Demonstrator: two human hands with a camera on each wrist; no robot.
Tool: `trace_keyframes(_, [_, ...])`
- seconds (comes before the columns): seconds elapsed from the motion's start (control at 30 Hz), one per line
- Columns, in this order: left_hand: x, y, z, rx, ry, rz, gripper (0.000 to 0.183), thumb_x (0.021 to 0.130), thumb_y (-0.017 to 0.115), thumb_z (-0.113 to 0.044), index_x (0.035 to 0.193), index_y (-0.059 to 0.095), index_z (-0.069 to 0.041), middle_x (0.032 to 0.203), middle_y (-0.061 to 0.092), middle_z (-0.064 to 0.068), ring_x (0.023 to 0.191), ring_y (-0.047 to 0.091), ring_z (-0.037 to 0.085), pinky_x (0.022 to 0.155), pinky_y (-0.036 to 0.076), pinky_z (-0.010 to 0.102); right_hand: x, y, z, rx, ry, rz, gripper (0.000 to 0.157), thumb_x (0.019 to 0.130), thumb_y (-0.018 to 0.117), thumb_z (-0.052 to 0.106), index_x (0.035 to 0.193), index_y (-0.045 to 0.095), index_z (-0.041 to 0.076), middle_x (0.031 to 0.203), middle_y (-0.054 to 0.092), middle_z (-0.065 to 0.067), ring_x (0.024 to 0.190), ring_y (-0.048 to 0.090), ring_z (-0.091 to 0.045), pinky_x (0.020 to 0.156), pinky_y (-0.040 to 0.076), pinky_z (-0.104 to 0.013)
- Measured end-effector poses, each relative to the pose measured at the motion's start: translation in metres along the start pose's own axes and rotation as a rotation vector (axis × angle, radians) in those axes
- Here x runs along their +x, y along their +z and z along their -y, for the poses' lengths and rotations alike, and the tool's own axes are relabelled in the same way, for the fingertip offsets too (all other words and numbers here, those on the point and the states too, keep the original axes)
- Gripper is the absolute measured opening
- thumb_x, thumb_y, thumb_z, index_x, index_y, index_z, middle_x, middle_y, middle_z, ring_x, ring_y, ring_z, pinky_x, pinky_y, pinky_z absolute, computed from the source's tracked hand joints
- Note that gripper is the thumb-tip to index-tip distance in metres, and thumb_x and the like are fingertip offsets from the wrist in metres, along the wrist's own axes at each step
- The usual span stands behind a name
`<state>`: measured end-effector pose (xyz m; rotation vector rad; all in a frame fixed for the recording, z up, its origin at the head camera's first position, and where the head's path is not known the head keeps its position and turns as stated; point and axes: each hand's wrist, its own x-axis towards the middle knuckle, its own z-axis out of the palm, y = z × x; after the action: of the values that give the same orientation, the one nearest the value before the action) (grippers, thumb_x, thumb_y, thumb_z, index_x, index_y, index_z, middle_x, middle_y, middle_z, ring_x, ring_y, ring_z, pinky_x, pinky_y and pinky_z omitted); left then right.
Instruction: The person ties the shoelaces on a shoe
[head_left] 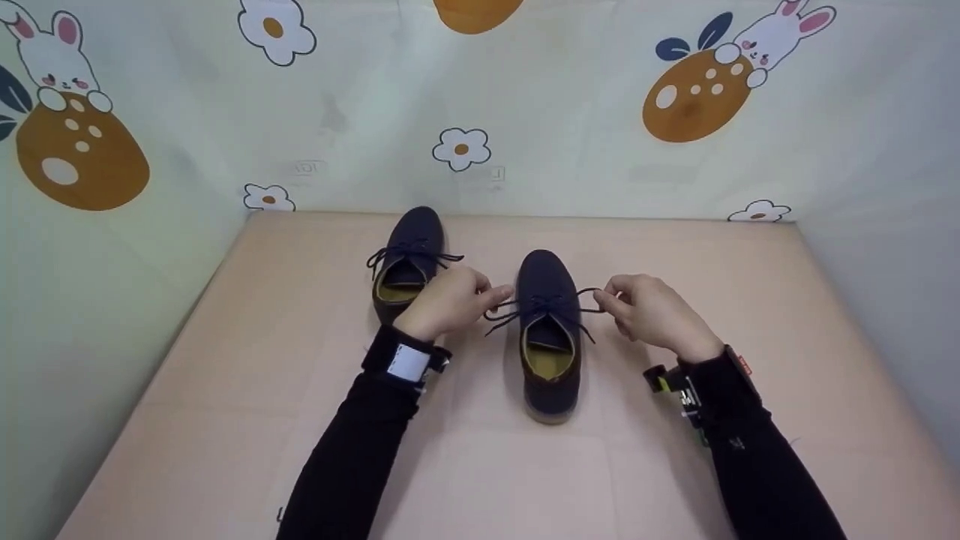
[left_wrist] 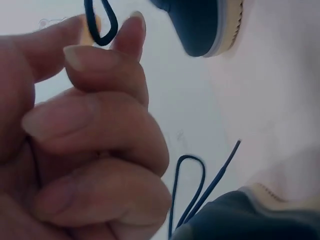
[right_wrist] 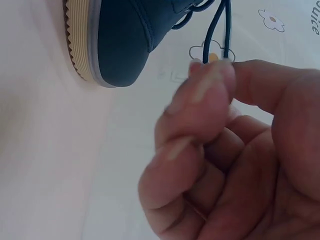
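A dark navy lace-up shoe (head_left: 544, 274) stands on the table with its toe pointing away from me, its lace tied in a bow. On its left side, my left hand (head_left: 454, 304) pinches one loop of the shoelace (left_wrist: 106, 39) between thumb and fingertips. My right hand (head_left: 658, 313) holds the opposite bow loop (right_wrist: 214, 35) at the right of the shoe, also at the fingertips. Both loops stretch out sideways, and the loose lace ends hang beside them. The matching shoe (head_left: 420, 229) stands farther back on the left, with a bow; my left hand and wrist partly cover its heel.
A pale pinkish tabletop (head_left: 225, 427) lies under the shoes. Behind it rises a light backdrop (head_left: 555, 135) printed with rabbits, flowers and orange shapes, which also closes off both sides. Dark straps with small devices (head_left: 409, 364) sit on both wrists.
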<state>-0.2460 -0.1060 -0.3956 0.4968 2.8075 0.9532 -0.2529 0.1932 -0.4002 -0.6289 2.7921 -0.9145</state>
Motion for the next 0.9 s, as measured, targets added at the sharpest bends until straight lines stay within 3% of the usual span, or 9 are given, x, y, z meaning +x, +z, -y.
trace_keyframes(0.2, [0.005, 0.008, 0.001, -0.039, 0.095, 0.115, 0.051, 0.103, 0.05, -0.042, 0.062, 0.052, -0.013, 0.055, 0.041, -0.007, 0.048, 0.037, 0.01, 0.048, 0.029, 0.026, -0.001, 0.0, -0.001, -0.023, 0.004, -0.008, 0.04, 0.104, 0.052, 0.034, 0.07, 0.053, 0.012, 0.046, 0.046, 0.008, 0.042, 0.046, -0.014, 0.055, 0.038, -0.033])
trace_keyframes(0.37, [0.002, 0.005, 0.0, -0.007, 0.153, 0.15, 0.047, 0.103, 0.053, -0.035, 0.06, 0.047, -0.016, 0.055, 0.038, -0.009, 0.047, 0.034, 0.008, 0.047, 0.027, 0.025, -0.002, -0.005, -0.002, -0.058, -0.019, -0.078, 0.038, 0.102, 0.057, 0.027, 0.066, 0.053, 0.014, 0.048, 0.046, 0.008, 0.045, 0.046, -0.014, 0.055, 0.036, -0.032])
trace_keyframes(0.6, [-0.002, -0.003, -0.001, 0.072, 0.16, 0.165, 0.05, 0.104, 0.05, -0.037, 0.059, 0.041, -0.018, 0.053, 0.033, -0.01, 0.045, 0.034, 0.008, 0.047, 0.029, 0.026, -0.002, -0.007, 0.003, -0.167, -0.098, -0.127, 0.04, 0.099, 0.058, 0.017, 0.06, 0.046, 0.016, 0.056, 0.038, 0.007, 0.054, 0.041, -0.014, 0.057, 0.033, -0.032])
trace_keyframes(0.9, [-0.004, -0.009, 0.001, 0.164, 0.152, 0.194, 0.047, 0.105, 0.05, -0.034, 0.061, 0.044, -0.017, 0.056, 0.036, -0.008, 0.05, 0.04, 0.01, 0.052, 0.034, 0.027, -0.004, -0.001, 0.003, -0.194, -0.136, -0.125, 0.042, 0.094, 0.059, 0.01, 0.057, 0.039, 0.016, 0.057, 0.033, 0.009, 0.055, 0.037, -0.013, 0.057, 0.031, -0.031])
